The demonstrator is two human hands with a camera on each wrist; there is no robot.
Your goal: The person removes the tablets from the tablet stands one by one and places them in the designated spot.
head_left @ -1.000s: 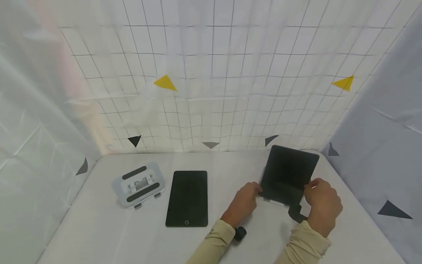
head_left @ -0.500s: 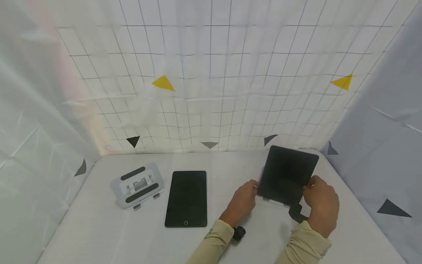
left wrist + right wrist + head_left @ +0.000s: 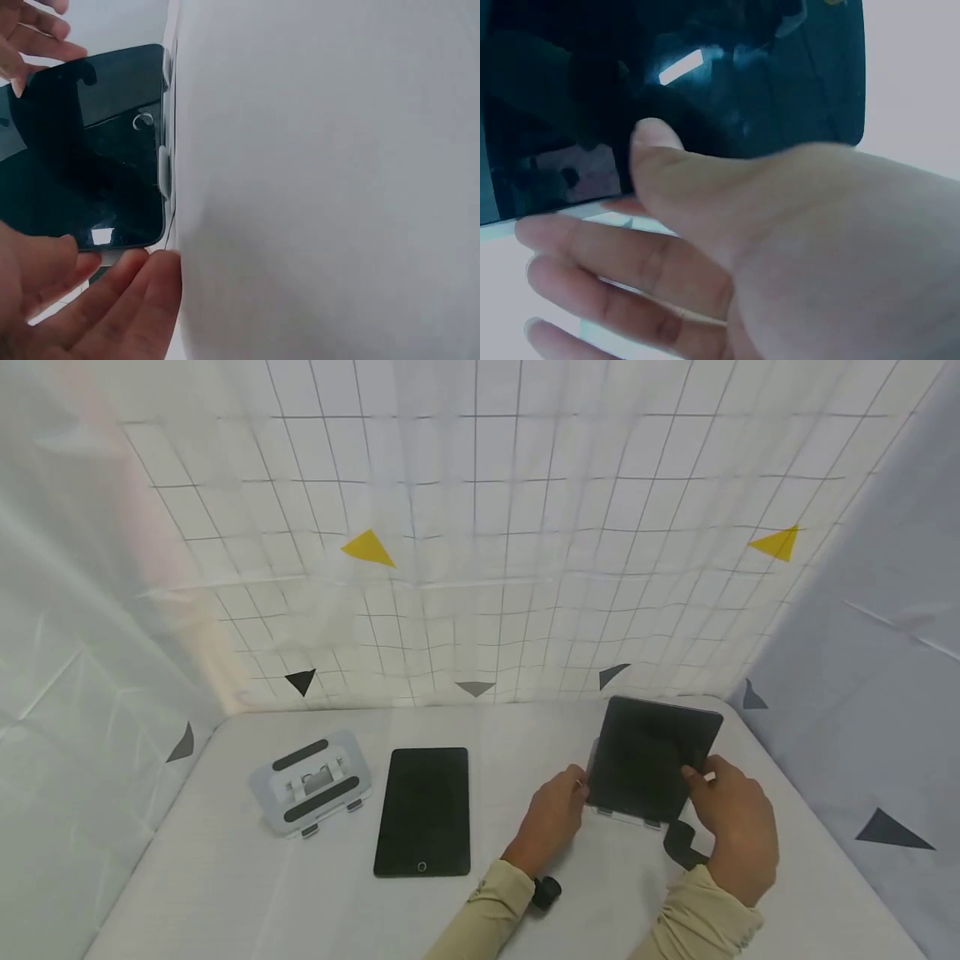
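Note:
A dark-screened tablet (image 3: 648, 756) leans back on a light grey tablet stand (image 3: 163, 172) at the right of the table. Two small lips of the stand show along the tablet's lower edge; most of the stand is hidden behind it. My left hand (image 3: 551, 818) holds the tablet's lower left side, thumb at the edge and fingers beneath, near the stand. On the opposite side my right hand (image 3: 738, 822) pinches the tablet's edge. Its thumb (image 3: 656, 146) lies on the screen, while the other fingers are at and behind the edge.
Another tablet (image 3: 423, 810) lies flat, screen up, in the middle of the white table (image 3: 315, 902). To its left lies a folded grey stand (image 3: 311, 783) with two black pads. White sheeting (image 3: 480, 568) closes off the back and sides.
The tablet's top edge has dipped slightly, and a strip of the stand now shows at its left. My right thumb has moved further onto the screen. The left hand has stayed almost in place.

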